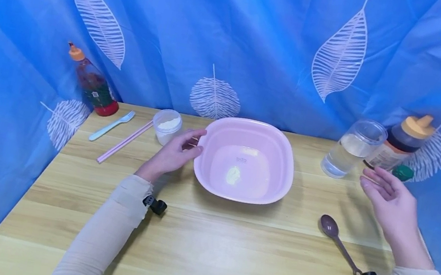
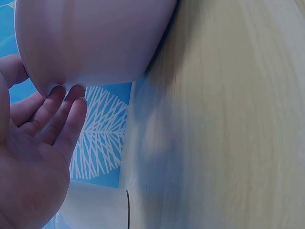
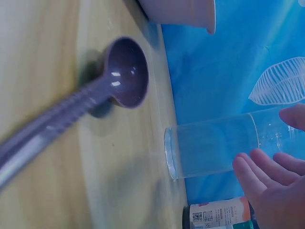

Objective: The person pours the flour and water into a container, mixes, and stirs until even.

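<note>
A pink basin (image 1: pixel 239 193) sits on the wooden table. My left hand (image 1: pixel 174 154) holds its left rim, thumb at the edge; in the left wrist view the fingers (image 2: pixel 69 124) lie against the outer wall. My right hand (image 1: pixel 393 208) is held above the table with loosely bent fingers and nothing in it. Near its fingertips stands a tall clear cup (image 1: pixel 345 155) containing clear liquid; in the right wrist view the hand appears beside this cup (image 3: pixel 214 145). Below and left of that hand lies a brown spoon (image 1: pixel 329 226).
Behind the right hand are a yellow-capped bottle (image 1: pixel 397 141) and a green cap (image 1: pixel 403 172). Left of the basin are a jar of white powder (image 1: pixel 166 129), pink chopsticks (image 1: pixel 124 141), a light blue fork (image 1: pixel 111 126) and a red sauce bottle (image 1: pixel 96 86). Blue curtain (image 1: pixel 261 43) hangs behind.
</note>
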Action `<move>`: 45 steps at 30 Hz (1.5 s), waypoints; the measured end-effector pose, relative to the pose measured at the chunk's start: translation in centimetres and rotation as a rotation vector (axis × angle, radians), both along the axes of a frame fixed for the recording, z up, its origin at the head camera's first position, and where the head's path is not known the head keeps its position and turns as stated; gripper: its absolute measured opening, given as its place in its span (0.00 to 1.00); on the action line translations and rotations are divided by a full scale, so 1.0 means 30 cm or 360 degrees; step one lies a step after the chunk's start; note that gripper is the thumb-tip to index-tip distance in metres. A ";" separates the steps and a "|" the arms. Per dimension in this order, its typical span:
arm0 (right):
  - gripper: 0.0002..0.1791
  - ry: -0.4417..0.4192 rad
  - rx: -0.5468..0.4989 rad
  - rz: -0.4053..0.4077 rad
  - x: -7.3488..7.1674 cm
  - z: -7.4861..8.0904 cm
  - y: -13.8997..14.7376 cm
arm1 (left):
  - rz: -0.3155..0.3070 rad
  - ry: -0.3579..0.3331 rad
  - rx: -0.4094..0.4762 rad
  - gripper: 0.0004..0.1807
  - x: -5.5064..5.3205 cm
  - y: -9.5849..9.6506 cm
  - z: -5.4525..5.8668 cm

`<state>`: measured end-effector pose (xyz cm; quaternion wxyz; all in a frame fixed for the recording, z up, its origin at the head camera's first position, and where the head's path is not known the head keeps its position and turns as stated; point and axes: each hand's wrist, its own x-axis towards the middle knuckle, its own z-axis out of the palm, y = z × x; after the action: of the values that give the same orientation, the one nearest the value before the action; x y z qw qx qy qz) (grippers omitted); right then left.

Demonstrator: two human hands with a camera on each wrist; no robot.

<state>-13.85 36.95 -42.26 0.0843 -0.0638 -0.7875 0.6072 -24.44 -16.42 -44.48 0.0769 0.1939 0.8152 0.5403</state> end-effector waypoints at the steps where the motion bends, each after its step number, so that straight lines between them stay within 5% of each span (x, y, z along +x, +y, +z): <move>1: 0.29 0.0028 -0.0066 0.0021 0.012 -0.002 -0.002 | 0.0001 -0.0004 0.0005 0.32 0.001 0.000 0.002; 5: 0.20 0.0101 -0.0207 0.0060 0.059 -0.006 -0.008 | -0.0003 0.0006 0.0021 0.32 0.002 0.000 0.001; 13: 0.19 -0.0105 0.0438 0.0039 0.170 -0.009 0.002 | -0.0006 0.0028 0.0014 0.32 0.003 0.003 -0.002; 20: 0.13 -0.0078 0.0563 0.0137 0.244 -0.040 0.018 | -0.0005 0.0011 -0.0003 0.32 -0.001 0.001 -0.004; 26: 0.14 -0.0058 0.0581 0.0184 0.267 -0.095 -0.001 | 0.0016 -0.0004 0.0002 0.32 0.000 -0.006 0.002; 34: 0.15 -0.0261 0.0876 0.0239 0.321 -0.143 0.001 | -0.0017 0.0013 0.0020 0.32 0.004 0.002 0.003; 45: 0.14 -0.0379 0.0975 0.0274 0.343 -0.185 -0.006 | -0.0015 0.0019 0.0027 0.32 0.003 0.002 -0.001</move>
<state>-3.56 36.79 -47.80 -0.0445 -0.0394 -0.9402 0.3355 -24.35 -16.36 -44.52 0.0729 0.2016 0.8102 0.5455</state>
